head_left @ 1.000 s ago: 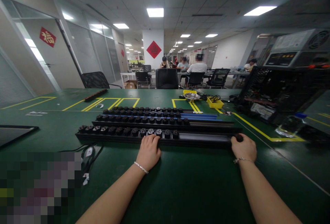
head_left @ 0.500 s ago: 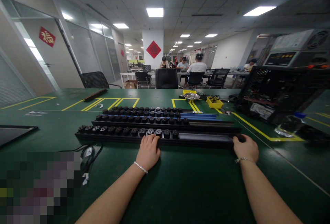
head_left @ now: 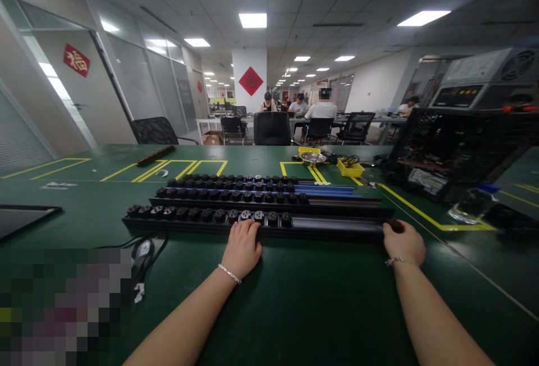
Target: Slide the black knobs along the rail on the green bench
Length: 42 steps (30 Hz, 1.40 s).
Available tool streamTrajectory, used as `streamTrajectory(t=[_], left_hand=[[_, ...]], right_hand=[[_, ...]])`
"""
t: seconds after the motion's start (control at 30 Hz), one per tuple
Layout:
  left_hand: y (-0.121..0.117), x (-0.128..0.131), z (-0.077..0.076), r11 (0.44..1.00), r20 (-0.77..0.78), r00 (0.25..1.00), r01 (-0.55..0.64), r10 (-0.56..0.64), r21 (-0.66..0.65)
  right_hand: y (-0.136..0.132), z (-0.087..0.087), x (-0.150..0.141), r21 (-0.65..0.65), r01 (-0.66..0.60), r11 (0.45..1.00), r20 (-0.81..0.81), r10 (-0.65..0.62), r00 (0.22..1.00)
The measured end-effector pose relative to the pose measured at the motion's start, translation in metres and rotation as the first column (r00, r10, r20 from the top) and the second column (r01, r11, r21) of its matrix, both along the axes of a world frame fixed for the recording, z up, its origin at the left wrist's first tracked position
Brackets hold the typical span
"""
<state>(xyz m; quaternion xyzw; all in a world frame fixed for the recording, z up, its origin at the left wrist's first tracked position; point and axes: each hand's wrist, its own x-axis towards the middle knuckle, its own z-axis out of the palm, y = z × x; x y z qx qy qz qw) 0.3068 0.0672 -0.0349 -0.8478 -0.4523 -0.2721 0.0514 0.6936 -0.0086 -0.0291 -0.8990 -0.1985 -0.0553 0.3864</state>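
1. While resting the left hand on the rail just ahead, probably steadies it on the table; cannot tell whether gripping.
2. With the right hand, pinches a dark piece at the rail's end, perhaps for control.
3. Lined up with blocks, mostly leftward of the left hand, apparently for order.

Both forearms bare as far as I can see. Left wrist: pale silvery bracelet, twisted like rope, snug. Right wrist: thinner silver-toned chain, slightly irregular, small bit at thumb side; link detail too small to read.
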Motion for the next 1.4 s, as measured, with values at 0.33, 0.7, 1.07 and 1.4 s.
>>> streamTrajectory(t=[0.33, 0.7, 1.07, 1.4], left_hand=[[0.002, 0.000, -0.002, 1.000, 0.012, 1.000, 0.005, -0.005, 0.005], [0.001, 0.000, -0.001, 1.000, 0.005, 1.000, 0.006, -0.006, 0.003], [0.001, 0.000, -0.001, 1.000, 0.016, 1.000, 0.005, -0.005, -0.003], [0.001, 0.001, -0.001, 1.000, -0.001, 1.000, 0.001, -0.001, 0.002]], right_hand=[[-0.001, -0.010, 0.012, 0.072, 0.029, 0.997, -0.043, -0.025, 0.999], [-0.002, -0.009, 0.012, 0.080, 0.030, 0.996, -0.040, -0.027, 0.999], [-0.002, -0.011, 0.019, 0.096, 0.032, 0.995, -0.073, -0.025, 0.997], [-0.003, -0.012, 0.018, 0.110, 0.050, 0.993, -0.061, -0.044, 0.997]])
